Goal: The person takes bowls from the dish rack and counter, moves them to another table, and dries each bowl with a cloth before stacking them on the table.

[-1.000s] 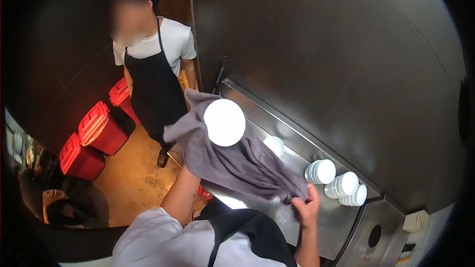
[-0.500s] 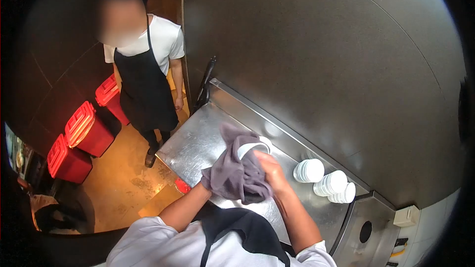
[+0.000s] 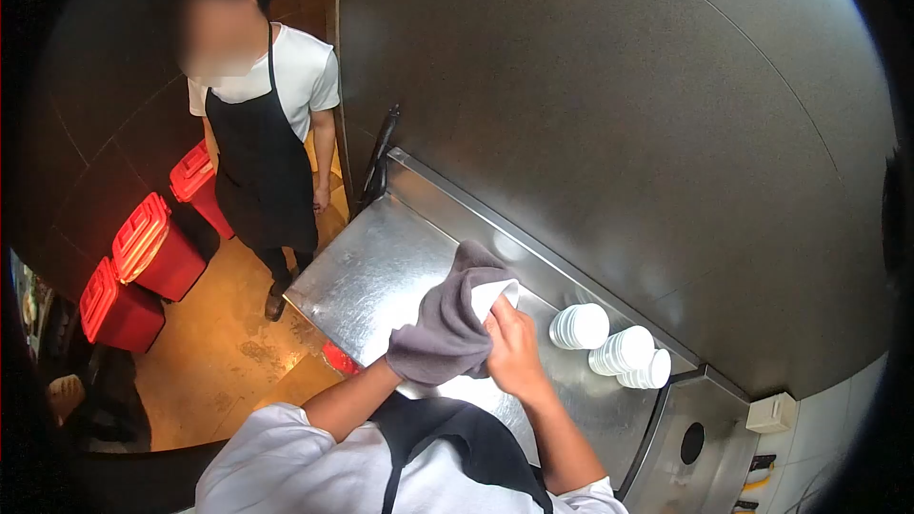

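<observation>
A grey-purple cloth (image 3: 447, 319) is bunched over a white cup or bowl (image 3: 495, 295), in front of my body and above the steel counter. Only part of the white piece shows, at the cloth's upper right. My right hand (image 3: 514, 347) is closed at its near side, fingers against the white piece and the cloth's edge. From the lower left my left forearm (image 3: 357, 398) runs up into the cloth, which covers the hand and its fingers; the cloth is draped round that hand. To the right, several stacked white cups (image 3: 581, 326) stand by the counter's back edge.
The steel counter (image 3: 371, 257) has a raised back ledge against a dark wall. A steel unit with a round dark hole (image 3: 692, 443) adjoins at right. A co-worker in a black apron (image 3: 262, 162) stands beyond the counter's left end, near red lidded bins (image 3: 157, 252).
The cloth has shifted round the white piece, covering more of its rim. My right hand has turned and sits a little lower and further left. The view has moved slightly.
</observation>
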